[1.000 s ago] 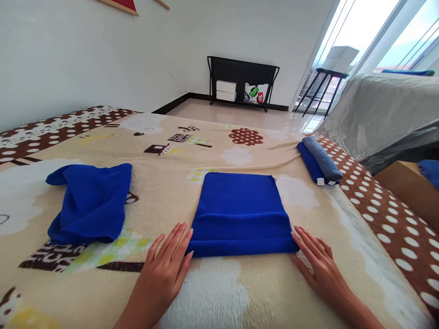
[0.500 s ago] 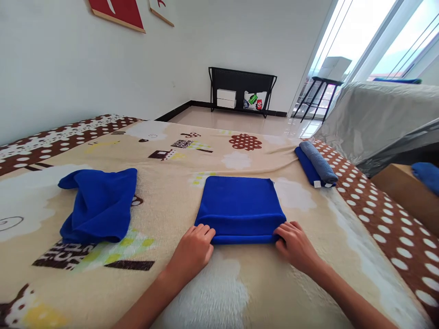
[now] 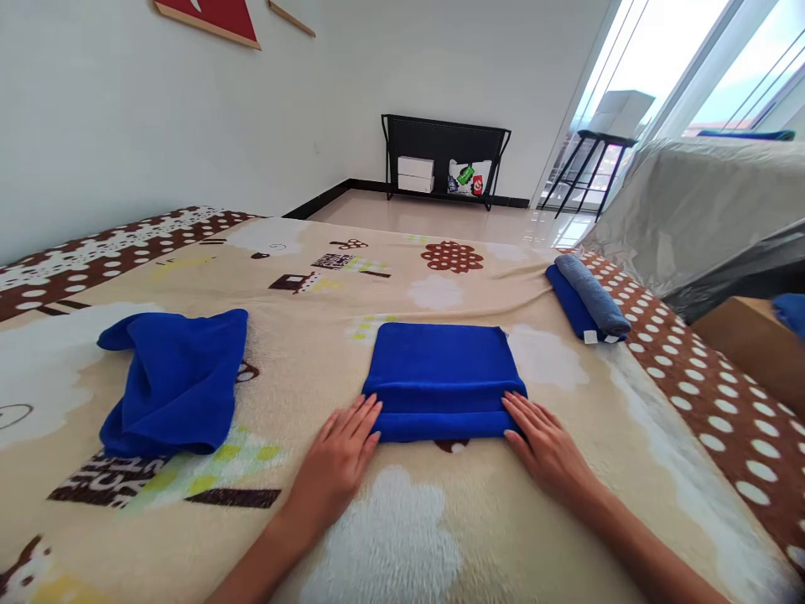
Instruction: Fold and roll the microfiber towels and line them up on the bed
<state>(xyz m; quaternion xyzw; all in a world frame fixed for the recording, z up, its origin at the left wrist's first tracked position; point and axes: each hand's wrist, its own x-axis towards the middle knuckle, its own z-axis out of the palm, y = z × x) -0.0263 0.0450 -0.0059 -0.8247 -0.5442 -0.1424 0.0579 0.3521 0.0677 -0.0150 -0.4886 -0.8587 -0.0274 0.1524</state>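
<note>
A blue towel (image 3: 442,377) lies on the patterned blanket (image 3: 402,277) in front of me, its near part rolled into a thick edge. My left hand (image 3: 336,457) lies flat with its fingers stretched out, the fingertips touching the roll's left end. On the other side my right hand (image 3: 546,449) rests flat too, fingers out against the roll's right end. Neither hand holds anything.
A loosely heaped blue towel (image 3: 173,382) lies to the left. Two rolled towels, one blue and one grey (image 3: 588,298), sit at the far right. A covered piece of furniture (image 3: 704,210) and a brown box (image 3: 748,348) stand beside the bed; a black rack (image 3: 444,159) stands by the far wall.
Half a second ago both hands were curled round the towel's near edge; the roll has turned further away and the hands now lie flat against it.
</note>
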